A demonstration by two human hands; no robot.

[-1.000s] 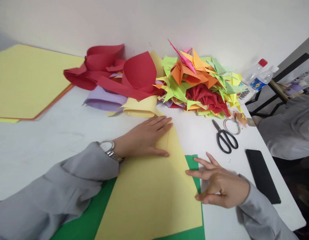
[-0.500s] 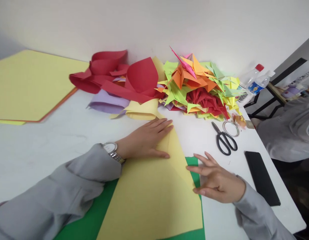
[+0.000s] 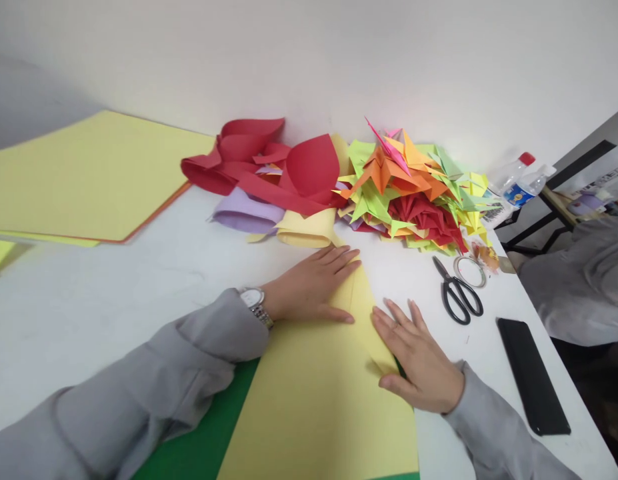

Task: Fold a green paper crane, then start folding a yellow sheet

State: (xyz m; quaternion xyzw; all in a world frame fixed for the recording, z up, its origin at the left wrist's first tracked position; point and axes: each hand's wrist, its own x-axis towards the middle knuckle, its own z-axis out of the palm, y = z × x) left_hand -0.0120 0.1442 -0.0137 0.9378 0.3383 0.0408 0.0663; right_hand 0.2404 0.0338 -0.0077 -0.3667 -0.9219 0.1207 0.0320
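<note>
A large yellow paper sheet (image 3: 319,393) lies folded on a green sheet (image 3: 203,440) on the white table (image 3: 113,293). My left hand (image 3: 313,290) lies flat and open on the sheet's upper corner, fingers stretched toward the paper pile. My right hand (image 3: 419,360) rests flat and open on the sheet's right folded edge, fingers together and pointing up-left. A watch sits on my left wrist. Both arms wear grey sleeves.
A heap of folded paper shapes (image 3: 413,193) and curled red paper (image 3: 269,167) sits by the wall. Black scissors (image 3: 459,293), a tape roll (image 3: 471,270) and a black phone (image 3: 533,377) lie to the right. Yellow sheets (image 3: 89,180) lie far left. Another person's grey sleeve (image 3: 583,287) is at right.
My right hand moved left from beside the sheet and now lies flat on its right fold. My left hand stays in place. The camera shifted a little.
</note>
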